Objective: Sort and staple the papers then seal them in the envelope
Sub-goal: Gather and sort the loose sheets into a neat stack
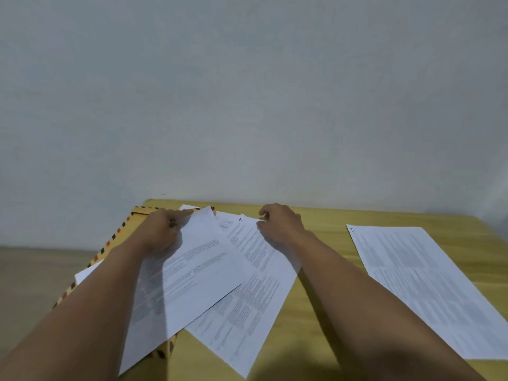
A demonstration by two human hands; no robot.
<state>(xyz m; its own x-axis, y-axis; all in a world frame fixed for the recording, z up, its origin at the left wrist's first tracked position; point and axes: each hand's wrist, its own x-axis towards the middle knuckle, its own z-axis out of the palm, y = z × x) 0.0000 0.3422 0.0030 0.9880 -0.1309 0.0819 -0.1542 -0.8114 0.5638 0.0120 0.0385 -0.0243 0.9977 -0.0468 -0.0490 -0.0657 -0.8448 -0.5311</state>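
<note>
Several printed white sheets lie fanned on a yellow wooden table. My left hand grips the top sheet near its far corner, lifting it slightly. Under it lies a sheet marked 6, and my right hand pinches that sheet's far edge with curled fingers. A brown envelope with a red and black striped border lies beneath the pile at the left. Another sheet marked 5 lies flat and alone at the right. No stapler is in view.
A plain grey wall rises right behind the table's far edge. The table's left edge runs under the envelope, with pale floor beyond it. Bare tabletop shows between the pile and the right sheet.
</note>
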